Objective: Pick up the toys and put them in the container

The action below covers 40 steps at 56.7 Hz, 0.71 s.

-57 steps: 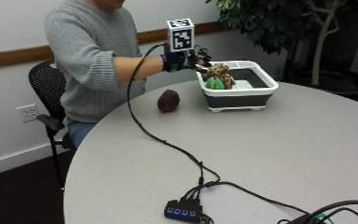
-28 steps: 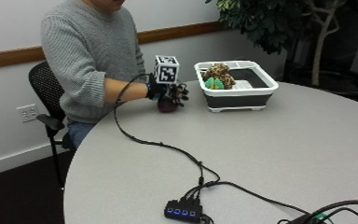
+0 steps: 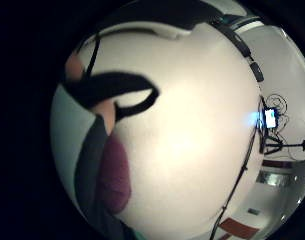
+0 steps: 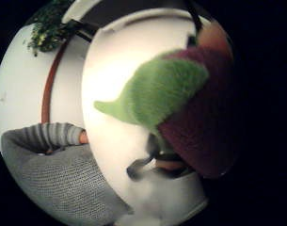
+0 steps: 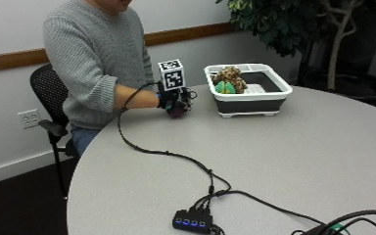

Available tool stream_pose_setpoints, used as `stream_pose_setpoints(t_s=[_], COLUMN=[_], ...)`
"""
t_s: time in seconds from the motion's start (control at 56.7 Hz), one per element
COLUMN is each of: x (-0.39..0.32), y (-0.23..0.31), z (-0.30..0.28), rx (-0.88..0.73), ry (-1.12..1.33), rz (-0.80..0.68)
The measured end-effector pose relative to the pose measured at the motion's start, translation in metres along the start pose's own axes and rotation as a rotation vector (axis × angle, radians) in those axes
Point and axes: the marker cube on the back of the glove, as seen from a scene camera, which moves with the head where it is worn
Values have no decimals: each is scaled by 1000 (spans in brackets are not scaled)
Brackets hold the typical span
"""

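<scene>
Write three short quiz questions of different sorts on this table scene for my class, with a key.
1. True or false: the maroon toy already lies in the container.
2. Multiple choice: where is the gloved hand? A) over the container B) on the maroon toy, beside the container C) at the cable hub
3. Fill in: the thumb side palm view shows the maroon toy with a ____ leaf-like part.

Key: 1 false, it rests on the table under the hand; 2 B; 3 green. The brown toy and a green toy are in the container.
</scene>
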Motion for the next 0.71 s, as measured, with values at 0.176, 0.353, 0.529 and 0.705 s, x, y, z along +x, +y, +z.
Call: stream_pose_setpoints(t_s=[0.176,0.353,0.529,0.705], x=[35,50,93,75], y=[-46,-86,-180,-260], z=[-112,-160,-160,-174], rx=[184,213,151,133], ry=[-16,13,308,3], rz=[21,61,307,199])
